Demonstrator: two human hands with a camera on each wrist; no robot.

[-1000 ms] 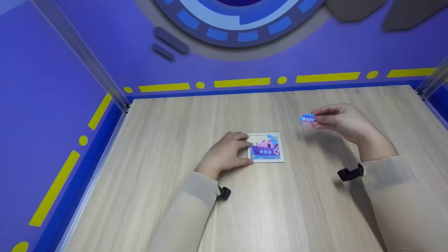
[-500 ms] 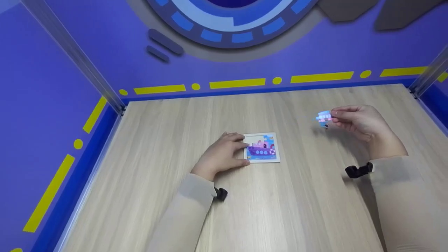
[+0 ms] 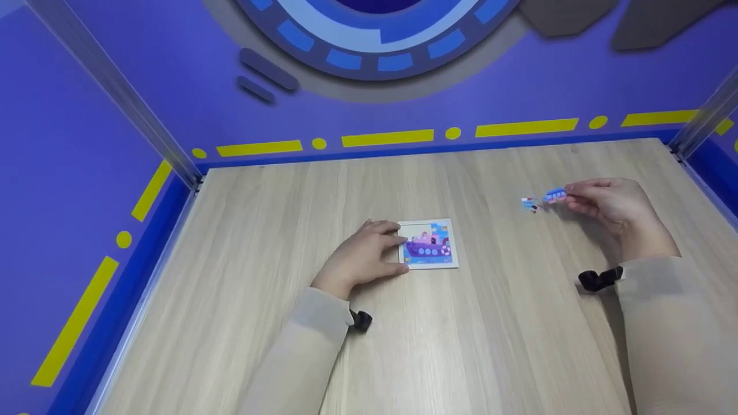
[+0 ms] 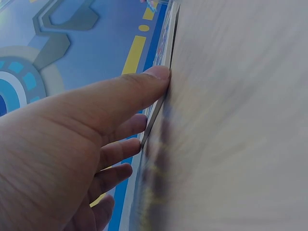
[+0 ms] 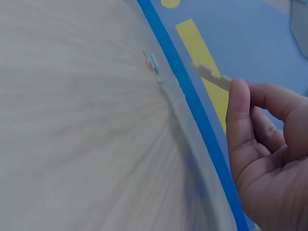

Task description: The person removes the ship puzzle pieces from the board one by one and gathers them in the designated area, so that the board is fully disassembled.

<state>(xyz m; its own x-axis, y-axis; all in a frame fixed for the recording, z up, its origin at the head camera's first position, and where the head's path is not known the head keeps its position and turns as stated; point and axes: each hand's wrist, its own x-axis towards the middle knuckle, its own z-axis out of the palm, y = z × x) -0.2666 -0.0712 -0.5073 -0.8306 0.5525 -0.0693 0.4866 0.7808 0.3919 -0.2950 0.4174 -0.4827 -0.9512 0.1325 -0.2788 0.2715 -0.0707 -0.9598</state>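
Wooden table point(image 3: 461, 346): puzzle piece point(image 3: 554, 195) pinched by right hand point(image 3: 617, 207).

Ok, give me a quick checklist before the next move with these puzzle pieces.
1. Right hand pinches a piece: ok.
2. Held piece is off the table: ok, it shows raised in the right wrist view.
3. Second piece lies apart from the held one: ok.
4. Left hand rests on the puzzle board at its left edge: ok.
5. Board lies flat on the table: ok.
6. Which slots in the board are empty: cannot tell, too small.
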